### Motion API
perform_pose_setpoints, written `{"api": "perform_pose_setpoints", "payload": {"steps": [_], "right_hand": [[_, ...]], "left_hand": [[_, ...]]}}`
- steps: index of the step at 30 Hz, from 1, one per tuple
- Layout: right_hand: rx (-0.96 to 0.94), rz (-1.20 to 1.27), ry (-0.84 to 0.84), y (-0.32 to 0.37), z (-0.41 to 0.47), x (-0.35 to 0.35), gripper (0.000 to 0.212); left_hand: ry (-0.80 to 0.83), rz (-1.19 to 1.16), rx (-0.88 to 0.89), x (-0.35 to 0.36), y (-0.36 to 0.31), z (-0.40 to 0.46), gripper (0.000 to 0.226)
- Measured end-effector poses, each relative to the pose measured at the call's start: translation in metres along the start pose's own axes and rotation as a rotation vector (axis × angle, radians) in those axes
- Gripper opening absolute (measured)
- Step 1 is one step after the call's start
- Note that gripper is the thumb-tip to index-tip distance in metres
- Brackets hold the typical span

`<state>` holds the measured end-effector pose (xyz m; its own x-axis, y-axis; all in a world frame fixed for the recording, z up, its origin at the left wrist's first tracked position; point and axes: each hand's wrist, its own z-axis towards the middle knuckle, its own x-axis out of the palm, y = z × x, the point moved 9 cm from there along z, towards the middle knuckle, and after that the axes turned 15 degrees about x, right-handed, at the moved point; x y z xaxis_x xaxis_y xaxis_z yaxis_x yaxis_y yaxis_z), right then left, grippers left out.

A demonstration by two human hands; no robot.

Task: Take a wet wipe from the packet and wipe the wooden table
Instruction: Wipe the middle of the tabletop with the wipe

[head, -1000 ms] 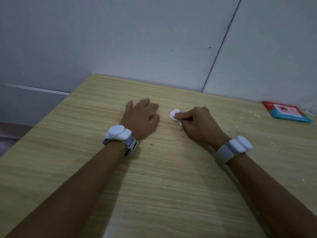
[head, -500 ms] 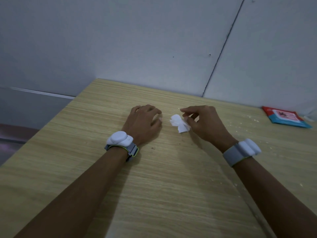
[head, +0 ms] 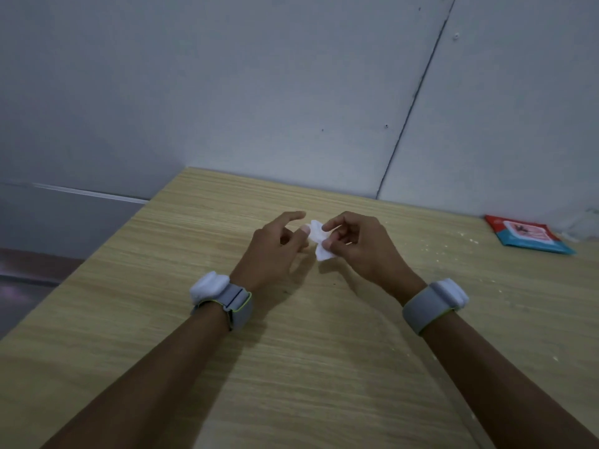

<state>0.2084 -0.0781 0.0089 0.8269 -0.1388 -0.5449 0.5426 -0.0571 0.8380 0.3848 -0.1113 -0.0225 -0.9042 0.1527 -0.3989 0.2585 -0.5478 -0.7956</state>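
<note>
A small crumpled white wet wipe [head: 319, 243] is held just above the wooden table [head: 291, 351], between both hands. My right hand [head: 363, 251] pinches its right side with thumb and fingers. My left hand [head: 275, 251] is raised off the table, its thumb touching the wipe's left edge and its index finger stretched out above it. The red and blue wet wipe packet [head: 528, 238] lies flat at the far right of the table, near the wall.
White crumbs [head: 460, 241] are scattered over the right part of the table. A grey wall [head: 291, 92] stands directly behind the table's far edge. The table's left edge drops off to a lower floor area.
My right hand lifted the wipe off the table. My left hand rose from resting flat on the wood and came over to meet the wipe.
</note>
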Motion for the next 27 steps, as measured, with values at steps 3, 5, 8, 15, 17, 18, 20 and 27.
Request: {"api": "perform_pose_setpoints", "payload": {"steps": [3,5,8,15,17,18,20,27], "right_hand": [[0.008,0.177,0.038,0.003,-0.006,0.001,0.021],[0.025,0.265,0.057,0.000,-0.008,0.001,0.021],[0.072,0.401,0.080,-0.009,-0.009,-0.004,0.016],[0.156,0.678,0.194,-0.026,-0.009,-0.013,0.023],[0.142,0.597,0.190,-0.027,-0.011,-0.016,0.030],[0.136,0.526,0.186,-0.027,-0.013,-0.016,0.031],[0.131,0.393,0.203,-0.026,-0.018,-0.014,0.036],[0.157,0.283,0.274,-0.022,-0.027,0.000,0.045]], "left_hand": [[-0.037,-0.247,-0.122,0.005,-0.001,-0.002,0.041],[-0.079,-0.298,-0.107,-0.001,-0.007,-0.001,0.045],[-0.082,-0.337,-0.071,-0.008,-0.018,0.000,0.046],[-0.101,-0.418,-0.108,-0.016,-0.022,0.000,0.045],[-0.106,-0.451,-0.137,-0.014,-0.022,-0.002,0.042],[-0.113,-0.464,-0.147,-0.012,-0.023,-0.002,0.041],[-0.130,-0.481,-0.160,-0.011,-0.023,-0.003,0.040],[-0.121,-0.416,-0.182,-0.002,-0.019,-0.005,0.047]]}}
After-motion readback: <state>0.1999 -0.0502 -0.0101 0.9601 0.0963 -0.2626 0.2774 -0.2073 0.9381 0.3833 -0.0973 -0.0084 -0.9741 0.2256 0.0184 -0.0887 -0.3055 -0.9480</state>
